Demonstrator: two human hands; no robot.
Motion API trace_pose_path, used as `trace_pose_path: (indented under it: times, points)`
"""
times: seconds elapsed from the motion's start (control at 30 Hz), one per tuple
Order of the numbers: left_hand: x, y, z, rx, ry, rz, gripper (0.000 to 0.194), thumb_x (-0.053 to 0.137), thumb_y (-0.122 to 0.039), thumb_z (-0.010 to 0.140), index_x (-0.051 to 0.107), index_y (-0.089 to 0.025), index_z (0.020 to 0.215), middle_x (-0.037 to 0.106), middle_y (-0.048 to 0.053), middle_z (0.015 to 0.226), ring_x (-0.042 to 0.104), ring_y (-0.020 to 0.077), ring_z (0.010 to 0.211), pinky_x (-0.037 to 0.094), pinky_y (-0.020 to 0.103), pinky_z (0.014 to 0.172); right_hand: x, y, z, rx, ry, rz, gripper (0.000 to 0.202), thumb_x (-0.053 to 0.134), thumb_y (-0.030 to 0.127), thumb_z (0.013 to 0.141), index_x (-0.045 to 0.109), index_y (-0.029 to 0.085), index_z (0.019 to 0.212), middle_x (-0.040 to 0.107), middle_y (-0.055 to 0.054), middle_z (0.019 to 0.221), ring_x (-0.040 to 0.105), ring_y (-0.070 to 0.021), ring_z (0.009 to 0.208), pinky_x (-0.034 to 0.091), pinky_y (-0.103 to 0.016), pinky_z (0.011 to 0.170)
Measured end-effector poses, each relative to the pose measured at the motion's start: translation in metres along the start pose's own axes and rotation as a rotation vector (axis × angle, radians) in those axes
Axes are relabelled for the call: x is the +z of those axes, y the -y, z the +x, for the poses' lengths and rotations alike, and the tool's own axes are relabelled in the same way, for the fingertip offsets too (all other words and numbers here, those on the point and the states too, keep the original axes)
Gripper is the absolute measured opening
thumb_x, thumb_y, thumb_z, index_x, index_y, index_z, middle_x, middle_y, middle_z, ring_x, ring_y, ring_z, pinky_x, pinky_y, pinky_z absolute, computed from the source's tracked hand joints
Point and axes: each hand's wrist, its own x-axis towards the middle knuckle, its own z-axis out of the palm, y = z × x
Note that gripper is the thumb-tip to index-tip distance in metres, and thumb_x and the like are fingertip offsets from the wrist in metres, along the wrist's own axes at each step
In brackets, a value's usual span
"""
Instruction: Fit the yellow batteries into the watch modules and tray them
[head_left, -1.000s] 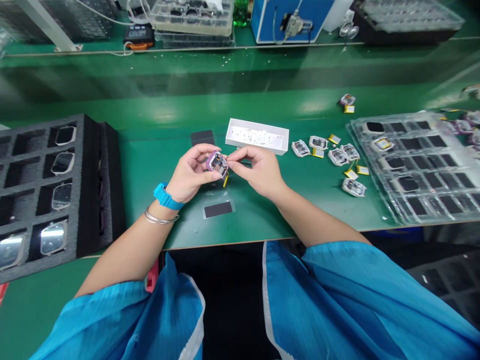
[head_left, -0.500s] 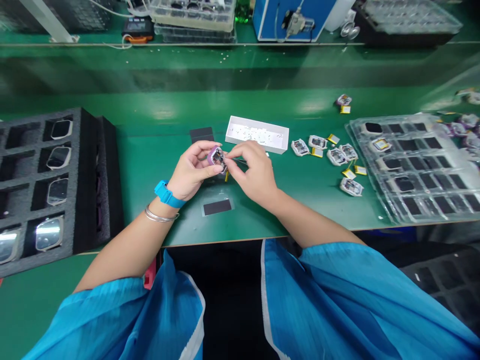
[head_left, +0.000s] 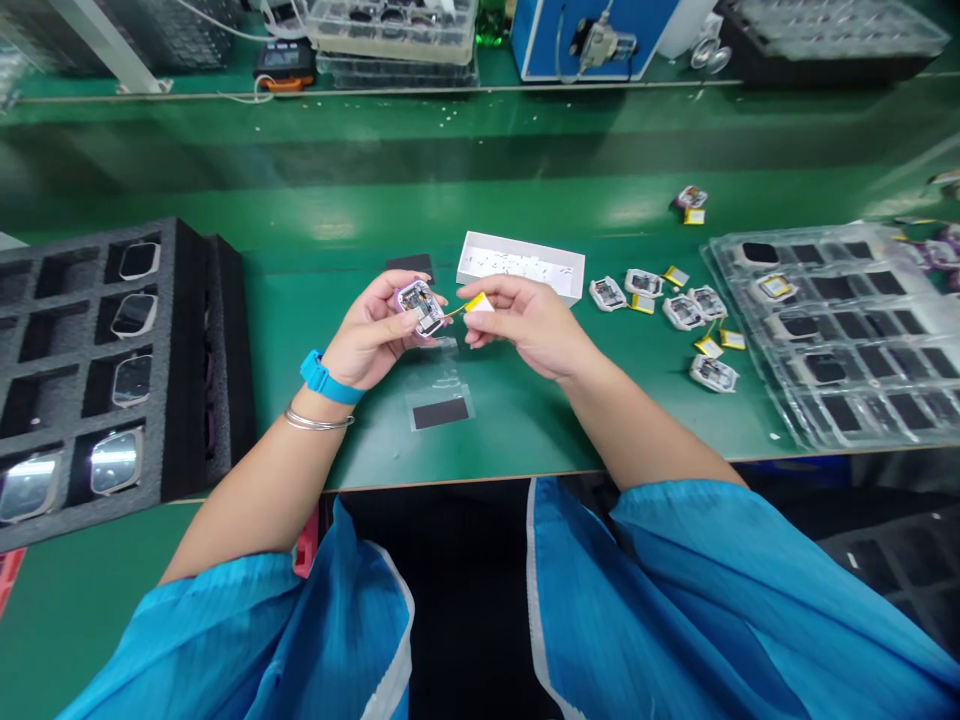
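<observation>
A smartwatch case (head_left: 421, 307) with its circuit board exposed lies in my left hand (head_left: 375, 330), thumb on its edge and fingers around it. Between the thumb and fingers of my right hand (head_left: 525, 320) is a small yellow and white battery (head_left: 478, 303). A thin wire joins the battery to the watch case. Both hands are raised over the green bench, close together. Below them a black strip in clear film (head_left: 440, 413) lies on the bench, and a white box (head_left: 521, 262) holding tiny parts stands just behind my right hand.
Several open watch cases with batteries (head_left: 684, 312) lie to the right, beside stacked clear trays (head_left: 847, 428). At left stands a black foam tray (head_left: 169, 370) with watches in its slots. A shelf edge (head_left: 420, 92) with equipment runs along the back.
My right hand has drawn back a little to the right and now pinches the battery. My left hand has turned the watch case so its open inside faces up.
</observation>
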Motion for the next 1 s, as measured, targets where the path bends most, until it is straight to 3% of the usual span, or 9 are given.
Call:
trace_pose_path:
  times: [0.2,0.33,0.43,0.53,0.7,0.8,0.9,1.0]
  points:
    - [0.005,0.005,-0.001,-0.176,0.127,-0.048,0.052,0.091,-0.041,0.067,0.065,-0.021,0.107,0.073,0.004,0.09,0.077,0.024,0.081,0.065,0.029,0.06,0.005,-0.001,-0.006,-0.29,-0.137,-0.27,0.042,0.079,0.054,0.08,0.074,0.022,0.108,0.075,-0.003,0.099,0.072,-0.0168,0.084,0.064,-0.033,0.079]
    - [0.01,0.005,-0.002,-0.33,0.202,-0.11,0.048,0.091,-0.037,0.067,0.065,-0.019,0.104,0.074,0.005,0.089,0.076,0.022,0.078,0.064,0.026,0.059,0.011,0.001,-0.01,-0.407,-0.128,-0.43,0.023,0.073,0.036,0.089,0.075,0.022,0.106,0.077,-0.003,0.102,0.072,-0.0154,0.086,0.062,-0.032,0.082]
    - [0.016,0.0,-0.003,-0.423,0.146,-0.161,0.043,0.089,-0.027,0.069,0.065,-0.017,0.103,0.074,0.005,0.091,0.076,0.0202,0.081,0.064,0.023,0.062,0.009,0.001,-0.009,-0.448,-0.142,-0.527,0.018,0.069,0.025,0.089,0.075,0.021,0.106,0.077,-0.002,0.099,0.071,-0.0141,0.081,0.061,-0.031,0.079]
    - [0.024,-0.005,-0.004,-0.471,0.063,-0.15,0.033,0.083,-0.015,0.072,0.066,-0.014,0.1,0.073,0.004,0.088,0.076,0.0178,0.079,0.064,0.022,0.066,0.007,-0.003,-0.008,-0.438,-0.15,-0.595,0.019,0.067,0.021,0.088,0.075,0.021,0.106,0.077,-0.002,0.096,0.07,-0.014,0.078,0.06,-0.031,0.076]
    - [0.038,-0.005,-0.003,-0.499,-0.068,-0.094,0.008,0.069,-0.009,0.08,0.066,-0.01,0.087,0.072,0.005,0.078,0.073,0.0151,0.07,0.061,0.021,0.062,0.009,-0.014,-0.002,-0.412,-0.16,-0.621,0.024,0.066,0.02,0.088,0.072,0.02,0.111,0.075,-0.001,0.096,0.068,-0.0139,0.078,0.059,-0.031,0.077]
    - [0.038,-0.006,-0.002,-0.508,-0.13,-0.087,0.008,0.064,-0.006,0.08,0.066,-0.009,0.087,0.072,0.007,0.077,0.07,0.0139,0.063,0.059,0.02,0.057,0.002,-0.009,0.002,-0.368,-0.211,-0.614,0.034,0.068,0.023,0.086,0.067,0.022,0.12,0.073,-0.002,0.103,0.068,-0.0152,0.086,0.058,-0.03,0.076]
    - [0.031,-0.012,-0.002,-0.539,-0.117,-0.114,0.017,0.06,-0.003,0.079,0.066,-0.007,0.094,0.072,0.008,0.076,0.068,0.014,0.058,0.059,0.023,0.056,-0.007,0.007,-0.005,-0.284,-0.256,-0.686,0.021,0.07,0.024,0.085,0.07,0.021,0.105,0.072,-0.003,0.103,0.066,-0.0168,0.089,0.054,-0.03,0.073]
    - [0.027,-0.017,-0.003,-0.544,-0.11,-0.142,0.017,0.055,0.0,0.079,0.063,-0.008,0.092,0.068,0.005,0.069,0.066,0.014,0.06,0.062,0.029,0.061,0.0,0.017,-0.029,-0.114,-0.047,-0.796,0.002,0.071,0.02,0.083,0.07,0.019,0.082,0.07,-0.002,0.086,0.064,-0.0162,0.077,0.051,-0.03,0.07]
